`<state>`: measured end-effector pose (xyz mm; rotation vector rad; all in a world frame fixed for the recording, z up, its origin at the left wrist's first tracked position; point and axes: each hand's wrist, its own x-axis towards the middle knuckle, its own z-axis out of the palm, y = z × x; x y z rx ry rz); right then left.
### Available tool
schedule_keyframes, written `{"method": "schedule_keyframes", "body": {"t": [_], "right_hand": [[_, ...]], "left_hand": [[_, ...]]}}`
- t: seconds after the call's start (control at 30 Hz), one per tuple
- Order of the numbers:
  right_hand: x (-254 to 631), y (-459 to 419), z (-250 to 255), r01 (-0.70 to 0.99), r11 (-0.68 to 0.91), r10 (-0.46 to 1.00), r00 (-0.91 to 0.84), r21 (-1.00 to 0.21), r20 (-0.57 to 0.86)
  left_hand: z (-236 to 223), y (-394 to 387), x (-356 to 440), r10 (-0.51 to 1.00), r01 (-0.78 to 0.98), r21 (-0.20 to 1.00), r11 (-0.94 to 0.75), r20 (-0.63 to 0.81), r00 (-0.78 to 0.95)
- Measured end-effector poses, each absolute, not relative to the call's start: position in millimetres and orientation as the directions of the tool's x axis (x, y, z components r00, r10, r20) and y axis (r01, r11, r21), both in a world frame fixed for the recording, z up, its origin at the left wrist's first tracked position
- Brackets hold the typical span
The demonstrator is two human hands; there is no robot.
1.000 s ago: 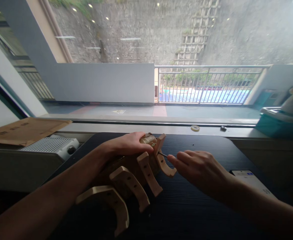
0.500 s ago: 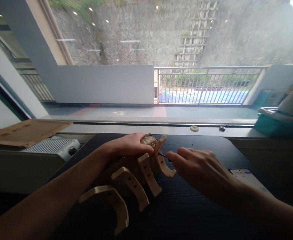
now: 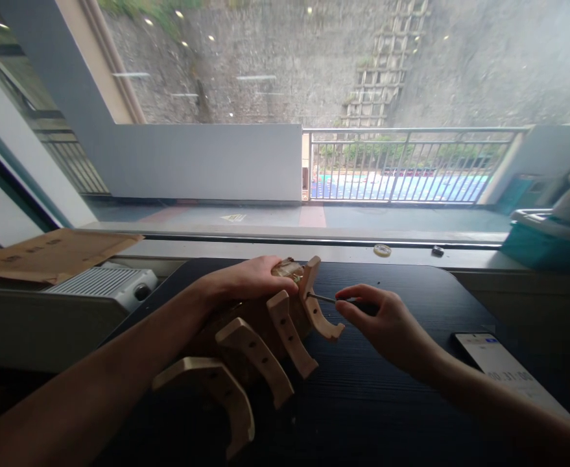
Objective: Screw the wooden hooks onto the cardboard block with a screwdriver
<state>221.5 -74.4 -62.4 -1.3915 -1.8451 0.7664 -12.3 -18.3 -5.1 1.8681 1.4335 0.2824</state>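
Observation:
A wooden rack with several curved hooks lies on the black table. My left hand lies over the rack's far end, fingers closed around its top, pressing it down. My right hand is to the right of the farthest hook, fingers pinched on the handle of a thin screwdriver. The tool's metal shaft points left and its tip meets that hook. A small clear packet sits under my left fingertips at the rack's top.
A phone with a lit screen lies on the table at right. A white heater and a cardboard sheet are at left. A teal container stands at right on the window sill, with two small round items beside it.
My right hand has pulled back a little to the right and curled into a tighter pinch, showing more of the screwdriver shaft. The left hand and rack stay in place.

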Motion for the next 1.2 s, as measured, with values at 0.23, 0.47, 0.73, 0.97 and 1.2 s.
{"method": "schedule_keyframes", "body": {"t": [0.23,0.47,0.73,0.97,1.2], "right_hand": [[237,-77,-29,0.671,0.731,0.646,-0.624,-0.122,0.440],[236,-70,-55,0.650,0.733,0.639,-0.560,-0.198,0.527],[231,-74,-67,0.597,0.288,0.950,-0.275,-0.749,0.146],[235,-79,-37,0.635,0.744,0.487,-0.728,0.207,0.483],[218,-69,-62,0.683,0.560,0.809,-0.329,-0.468,0.487]], "left_hand": [[-5,-18,-13,0.888,0.716,0.696,-0.054,-0.295,0.353],[-6,-17,-16,0.887,0.710,0.701,-0.058,-0.290,0.359],[-5,-16,-17,0.900,0.718,0.695,-0.043,-0.285,0.330],[-8,-14,-18,0.899,0.730,0.679,-0.078,-0.269,0.346],[-7,-16,-21,0.905,0.749,0.661,-0.044,-0.291,0.311]]}}
